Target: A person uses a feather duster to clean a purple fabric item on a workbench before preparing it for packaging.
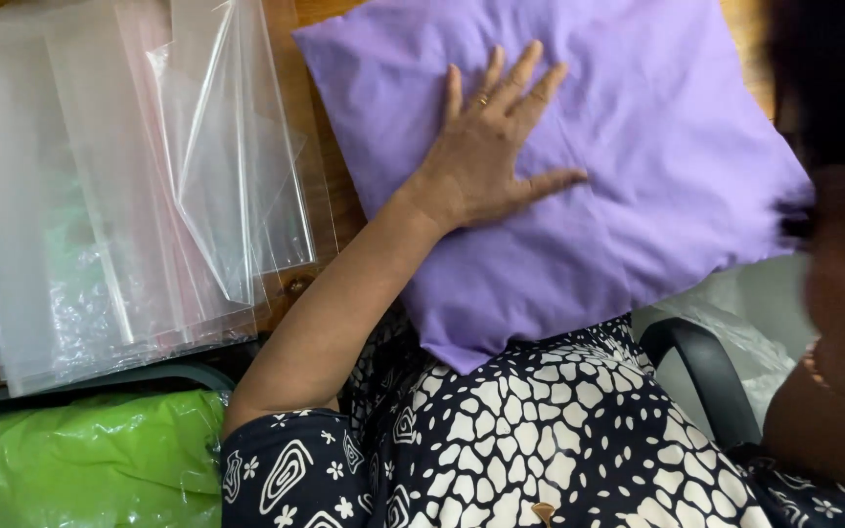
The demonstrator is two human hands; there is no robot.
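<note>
A lilac cushion (638,147) lies on the wooden table, its lower corner hanging over my lap. My left hand (486,147) rests flat on the cushion's left half, palm down with the fingers spread; a ring sits on one finger. It holds nothing. My right arm rises along the right edge as a blur. My right hand (796,220) is a dark smear at the cushion's right edge, and I cannot tell whether it grips the fabric.
A stack of clear plastic bags (129,176) covers the table to the left of the cushion. A green plastic-wrapped bundle (90,460) lies at the lower left. A black chair armrest (706,372) curves at the lower right.
</note>
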